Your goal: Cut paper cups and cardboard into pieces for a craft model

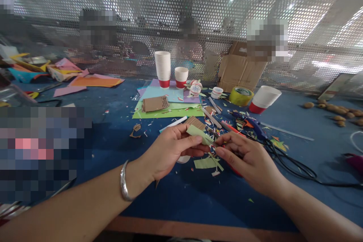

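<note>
My left hand [172, 149] is closed in a pinch on a small strip of light green paper [198, 133], held just above the blue table [113, 136]. My right hand [246, 159] is closed beside it, fingertips meeting the strip's right end around a thin tool, possibly scissors with a red part showing under the palm. A silver bangle [124, 181] is on my left wrist. More green paper offcuts [207, 163] lie on the table below the hands.
Green, blue and purple sheets [170, 111] with corrugated cardboard pieces [155, 103] lie ahead. Stacked paper cups [162, 69], a tipped cup stack [263, 99], yellow tape [240, 95], a glue gun [252, 124] with black cord, a cardboard box [241, 68]. Perforated screen behind; people beyond it.
</note>
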